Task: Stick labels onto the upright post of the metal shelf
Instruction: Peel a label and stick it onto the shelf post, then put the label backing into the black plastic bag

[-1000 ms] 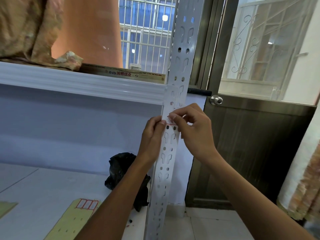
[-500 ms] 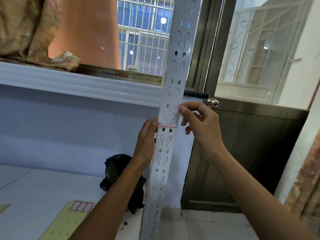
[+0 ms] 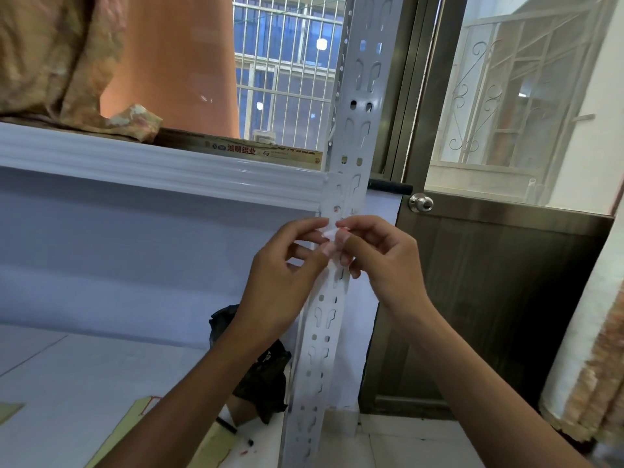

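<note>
I pinch a small label (image 3: 332, 235) between the fingertips of both my left hand (image 3: 287, 275) and right hand (image 3: 381, 261), right in front of the post (image 3: 341, 197), just under the shelf rail (image 3: 162, 170). Below my arms, the white board (image 3: 67, 383) carries a yellow sheet (image 3: 216, 444) and a black bag (image 3: 266, 376). Beyond the post stand the door (image 3: 489, 298) and window bars (image 3: 287, 69).

Both forearms rise from the lower edge toward mid-frame. The left hand (image 3: 283, 278) and right hand (image 3: 381, 261) meet there, fingertips pinched together, knuckles facing the camera.
</note>
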